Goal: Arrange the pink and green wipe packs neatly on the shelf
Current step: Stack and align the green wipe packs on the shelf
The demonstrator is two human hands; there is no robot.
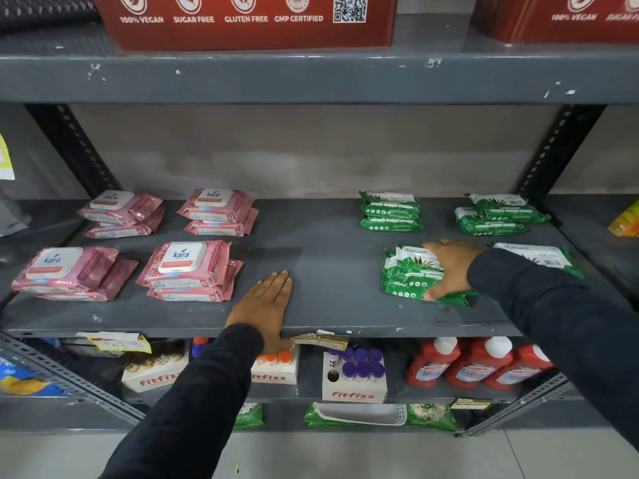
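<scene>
On the grey shelf (332,236), 4 stacks of pink wipe packs (188,267) sit at the left in 2 rows. The left hand (264,305) lies flat and released on bare shelf just beside them. Farther right, the right hand (449,267) grasps the front green wipe pack (411,274) among 4 green stacks.

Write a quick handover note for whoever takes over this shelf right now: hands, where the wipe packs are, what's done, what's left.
Left hand: flat and open on the bare shelf front, holding nothing.
Right hand: spread over the front green pack stack, gripping its edge.
Pink packs: four stacks on the left, two rows, slightly skewed.
Green packs: four stacks on the right; back right stack sits crooked.
Done: colours separated.
Left: probably square up the green stacks, then the pink.
</scene>
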